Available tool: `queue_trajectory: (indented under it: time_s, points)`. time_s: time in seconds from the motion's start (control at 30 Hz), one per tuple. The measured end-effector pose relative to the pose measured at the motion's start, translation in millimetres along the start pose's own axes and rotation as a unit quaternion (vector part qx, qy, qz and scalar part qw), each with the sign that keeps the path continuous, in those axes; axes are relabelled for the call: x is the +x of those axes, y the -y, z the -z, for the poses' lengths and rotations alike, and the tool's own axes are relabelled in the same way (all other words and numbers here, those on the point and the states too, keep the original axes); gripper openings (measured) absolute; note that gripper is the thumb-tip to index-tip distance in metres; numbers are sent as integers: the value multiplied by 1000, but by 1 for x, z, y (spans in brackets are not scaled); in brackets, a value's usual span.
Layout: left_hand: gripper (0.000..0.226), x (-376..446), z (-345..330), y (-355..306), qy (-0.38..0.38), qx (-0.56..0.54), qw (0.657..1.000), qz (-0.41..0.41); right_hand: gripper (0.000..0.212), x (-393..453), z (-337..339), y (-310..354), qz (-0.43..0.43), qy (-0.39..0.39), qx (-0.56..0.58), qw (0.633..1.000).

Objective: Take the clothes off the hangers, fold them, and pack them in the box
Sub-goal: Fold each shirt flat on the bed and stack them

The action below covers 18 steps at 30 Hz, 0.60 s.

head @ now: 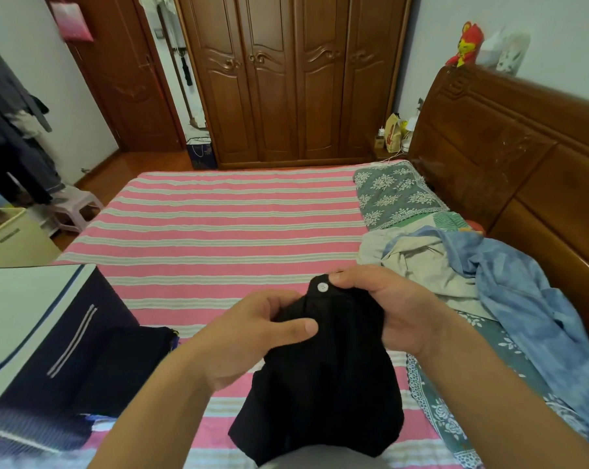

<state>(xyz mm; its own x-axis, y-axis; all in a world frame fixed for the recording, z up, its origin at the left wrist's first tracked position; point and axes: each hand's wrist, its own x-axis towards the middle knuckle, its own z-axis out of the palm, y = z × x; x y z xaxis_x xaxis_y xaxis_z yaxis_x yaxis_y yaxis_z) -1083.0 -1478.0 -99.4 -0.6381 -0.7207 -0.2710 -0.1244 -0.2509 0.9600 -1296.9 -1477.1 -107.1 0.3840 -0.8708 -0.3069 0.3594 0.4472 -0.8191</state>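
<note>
A black garment (330, 384) with a white button near its top edge hangs in front of me over the bed. My left hand (249, 336) grips its upper left part, thumb laid across the cloth. My right hand (381, 299) pinches the top edge just beside the button. At the lower left stands a dark navy fabric box (49, 350) with its white-lined lid up; dark folded cloth (130, 360) lies inside it. To the right on the bed lies a heap of clothes: a beige piece (418, 269) and a blue tie-dye piece (523, 299).
The pink and white striped bed (225, 225) stretches ahead. A floral pillow (394, 194) and a wooden headboard (509, 137) are on the right. A wooden wardrobe (286, 79) stands at the back. Clothes hang on a rack (9, 130) at far left.
</note>
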Motion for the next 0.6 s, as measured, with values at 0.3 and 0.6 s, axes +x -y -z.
queue_trajectory:
  time_s: [0.3,0.6]
  points:
    - [41,5,1,-5,-37,-234,971,-6,14,-20,-19,-38,394,-224,-358,816]
    - [43,8,6,-3,-65,-245,967,-11,32,-3,-7,-55,249,-152,-330,898]
